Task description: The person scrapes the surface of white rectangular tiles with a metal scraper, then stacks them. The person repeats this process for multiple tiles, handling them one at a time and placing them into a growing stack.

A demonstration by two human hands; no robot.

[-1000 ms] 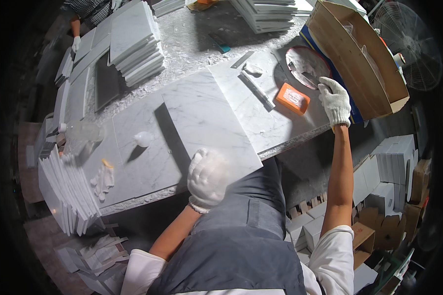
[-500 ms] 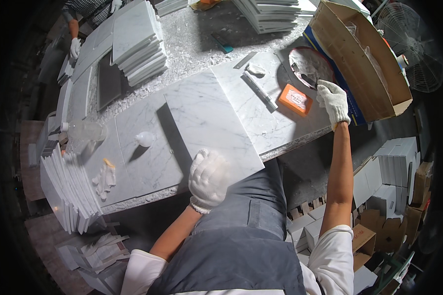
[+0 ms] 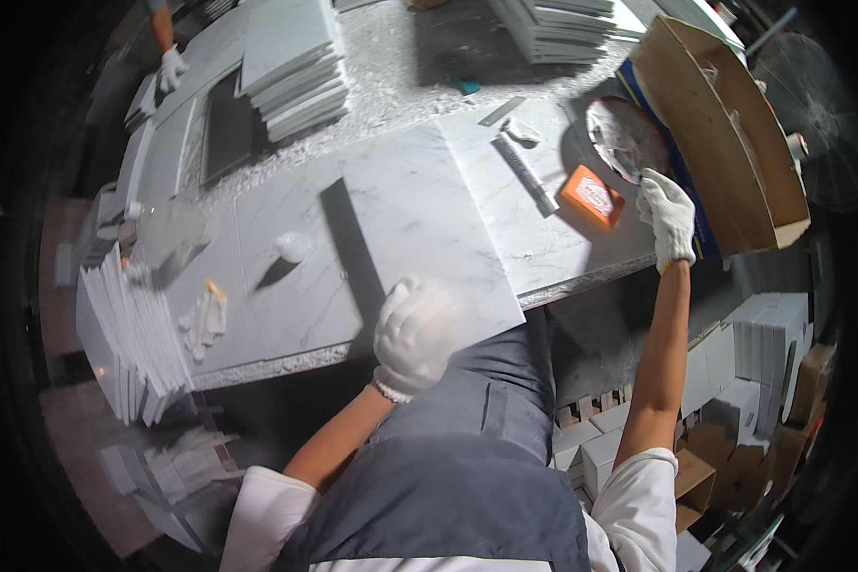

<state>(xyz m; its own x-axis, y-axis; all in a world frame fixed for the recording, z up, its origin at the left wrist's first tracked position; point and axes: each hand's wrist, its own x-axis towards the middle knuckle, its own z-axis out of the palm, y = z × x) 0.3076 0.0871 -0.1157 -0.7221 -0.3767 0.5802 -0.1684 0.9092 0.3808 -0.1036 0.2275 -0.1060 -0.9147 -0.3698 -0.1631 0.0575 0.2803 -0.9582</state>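
A large white marble-look tile [image 3: 415, 205] lies raised on the bench, its near corner jutting over the front edge and its left side casting a shadow. My left hand [image 3: 415, 329], in a white knit glove, is closed round its near edge; motion blurs the fingers. My right hand [image 3: 669, 217], gloved too, is pinched at the near rim of a round dish [image 3: 620, 133] with whitish paste. A small dark tool shows at its fingertips in the earlier frame; now it is hardly visible. An orange box [image 3: 592, 198] and a tube [image 3: 526, 175] lie left of this hand.
Tile stacks [image 3: 300, 71] stand at the back, with more tiles [image 3: 129, 334] leaning at left. A clear bottle [image 3: 176, 227], a small whitish object [image 3: 293, 248] and a loose glove [image 3: 205, 322] lie on the bench. A long cardboard box [image 3: 720, 133] stands far right. Another person's gloved hand [image 3: 172, 69] is far left.
The whole view has shifted, so bench things sit a little further right. My right hand remains by the dish and my left stays on the tile. The other person's body has mostly left view.
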